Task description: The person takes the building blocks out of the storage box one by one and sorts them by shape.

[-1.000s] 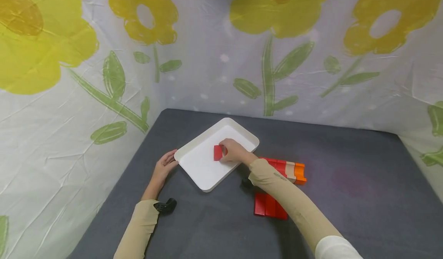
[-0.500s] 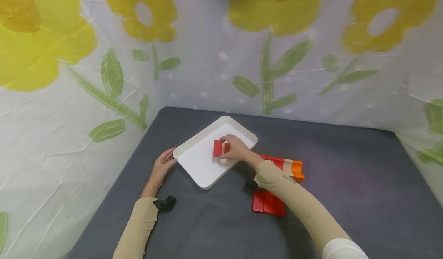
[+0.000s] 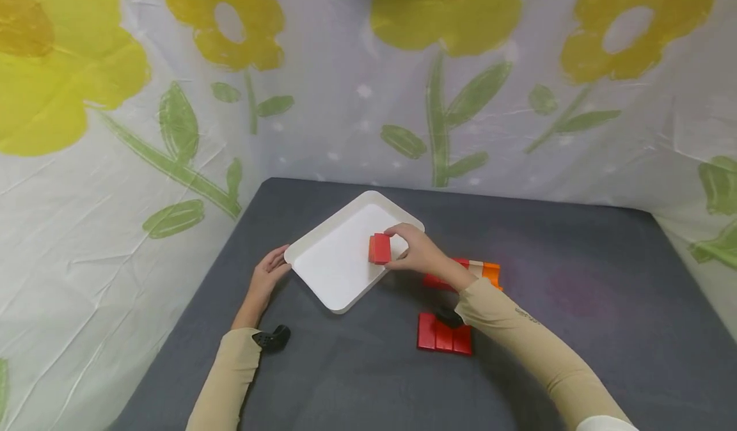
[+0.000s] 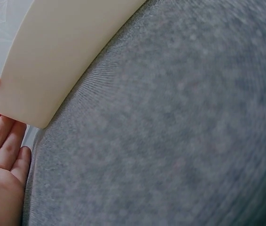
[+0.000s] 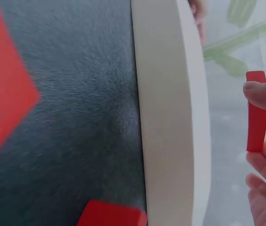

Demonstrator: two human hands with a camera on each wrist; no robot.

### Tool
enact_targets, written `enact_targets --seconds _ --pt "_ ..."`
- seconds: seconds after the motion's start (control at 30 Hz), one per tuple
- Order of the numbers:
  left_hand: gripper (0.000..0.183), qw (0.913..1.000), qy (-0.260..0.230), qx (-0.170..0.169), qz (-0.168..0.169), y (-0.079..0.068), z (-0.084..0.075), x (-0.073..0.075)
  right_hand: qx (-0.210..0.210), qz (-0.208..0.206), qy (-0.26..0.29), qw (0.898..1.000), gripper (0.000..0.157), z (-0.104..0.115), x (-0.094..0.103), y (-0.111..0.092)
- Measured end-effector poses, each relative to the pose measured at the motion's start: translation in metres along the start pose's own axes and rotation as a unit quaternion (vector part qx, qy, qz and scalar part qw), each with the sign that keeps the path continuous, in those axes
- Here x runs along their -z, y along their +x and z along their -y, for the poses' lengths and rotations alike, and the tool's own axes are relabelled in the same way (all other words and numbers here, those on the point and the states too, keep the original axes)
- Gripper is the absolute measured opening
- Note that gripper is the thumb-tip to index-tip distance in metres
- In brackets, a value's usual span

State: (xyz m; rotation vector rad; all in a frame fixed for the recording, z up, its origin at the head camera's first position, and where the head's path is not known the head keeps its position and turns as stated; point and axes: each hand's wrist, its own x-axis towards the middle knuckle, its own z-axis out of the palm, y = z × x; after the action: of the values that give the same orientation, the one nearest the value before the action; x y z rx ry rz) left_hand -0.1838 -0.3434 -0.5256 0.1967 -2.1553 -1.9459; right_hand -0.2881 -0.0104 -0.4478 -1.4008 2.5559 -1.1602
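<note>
My right hand (image 3: 417, 249) pinches a red block (image 3: 382, 249) between thumb and fingers, above the right part of a shallow white tray (image 3: 331, 252). An orange-tinted side shows on the block's left in the head view. In the right wrist view the thumb presses one end of the red block (image 5: 256, 117) and the fingertips the other. My left hand (image 3: 269, 274) holds the tray's left corner. The left wrist view shows its fingers (image 4: 3, 141) against the corner of the tray wall (image 4: 58, 56), with the thumb on the other side.
Right of the tray, a row of blocks (image 3: 475, 269) in red, pale wood and orange lies partly behind the right forearm. Three red blocks (image 3: 443, 334) lie side by side nearer the front. A floral cloth (image 3: 345, 98) hangs behind the dark table (image 3: 345, 380).
My right hand has moved a little right with the red block and turned it, so its broad red face shows. The left hand stays at the tray corner.
</note>
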Motion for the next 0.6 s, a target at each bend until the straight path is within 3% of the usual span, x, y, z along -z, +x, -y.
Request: enact_targets --seconds 0.13,0.27,0.6 --pt "0.044 0.9999 -0.011 0.003 -0.011 0.001 -0.002 -0.002 -0.007 -0.022 -0.007 1.0 0.058 0.002 0.013 -0.028" --pt "0.045 0.9999 -0.015 -0.003 0.002 0.003 -0.003 -0.006 -0.018 -0.042 -0.007 0.999 0.06 0.0 0.024 -0.062" --pt "0.045 1.0 -0.006 0.003 0.002 -0.002 0.002 0.0 -0.026 -0.05 -0.021 0.998 0.064 -0.003 0.036 -0.147"
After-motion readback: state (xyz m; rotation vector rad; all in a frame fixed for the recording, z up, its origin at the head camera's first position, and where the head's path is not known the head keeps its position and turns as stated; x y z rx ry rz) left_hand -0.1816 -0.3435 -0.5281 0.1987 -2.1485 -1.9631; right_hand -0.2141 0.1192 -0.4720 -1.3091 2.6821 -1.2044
